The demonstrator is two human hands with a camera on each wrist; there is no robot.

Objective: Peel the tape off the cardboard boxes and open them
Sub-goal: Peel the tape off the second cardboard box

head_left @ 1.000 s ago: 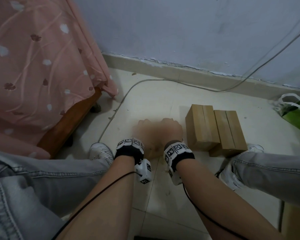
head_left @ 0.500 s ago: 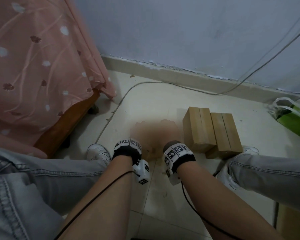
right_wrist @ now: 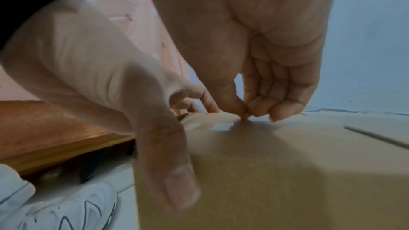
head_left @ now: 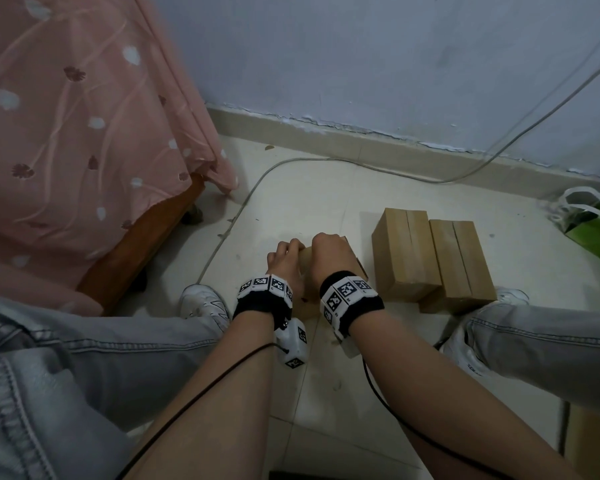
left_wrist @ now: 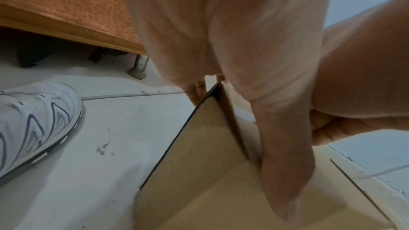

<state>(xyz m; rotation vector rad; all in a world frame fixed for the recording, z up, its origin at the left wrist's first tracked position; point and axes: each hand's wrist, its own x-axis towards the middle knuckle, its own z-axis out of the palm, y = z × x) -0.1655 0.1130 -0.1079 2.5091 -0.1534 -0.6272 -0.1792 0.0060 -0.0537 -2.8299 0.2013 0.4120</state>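
Both hands worked one cardboard box (head_left: 305,268) on the floor: the left hand (head_left: 284,263) gripped its left edge, while the right hand (head_left: 328,254) pinched tape (right_wrist: 221,126) on top. Two other boxes (head_left: 430,258) stood just right of it.

box (right_wrist: 254,172): matt brown cardboard | tape (right_wrist: 222,126): glossy clear | floor (head_left: 326,202): smooth tile

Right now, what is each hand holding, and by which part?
Left hand grips the cardboard box at its top left edge, thumb on the near face. Right hand is curled, fingertips picking at the tape on top; a firm pinch cannot be confirmed.
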